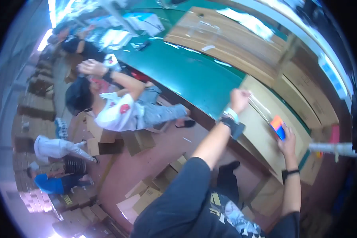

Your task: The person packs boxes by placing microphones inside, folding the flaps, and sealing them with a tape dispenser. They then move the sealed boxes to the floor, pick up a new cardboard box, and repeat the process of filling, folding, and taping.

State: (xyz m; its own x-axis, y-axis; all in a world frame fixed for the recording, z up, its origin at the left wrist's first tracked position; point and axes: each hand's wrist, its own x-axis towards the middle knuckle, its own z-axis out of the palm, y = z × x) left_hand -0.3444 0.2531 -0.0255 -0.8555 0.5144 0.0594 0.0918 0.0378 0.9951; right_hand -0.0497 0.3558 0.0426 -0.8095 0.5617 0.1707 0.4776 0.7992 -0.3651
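A large flat cardboard box lies on the bench in front of me. My right hand is closed round a small blocky thing, orange and blue, held over the right part of the box. My left hand is closed over the box's left end, its fingers pressed together; what they pinch is too blurred to make out. A thin pale line runs between the two hands; whether it is a strip or the box's seam I cannot tell. Dark bands circle both my wrists.
The green bench top stretches to the far left, with a wood-grain board and stacked cartons behind. A person in a white shirt is beside the bench at left. Open cartons lie on the floor; other people stand farther left.
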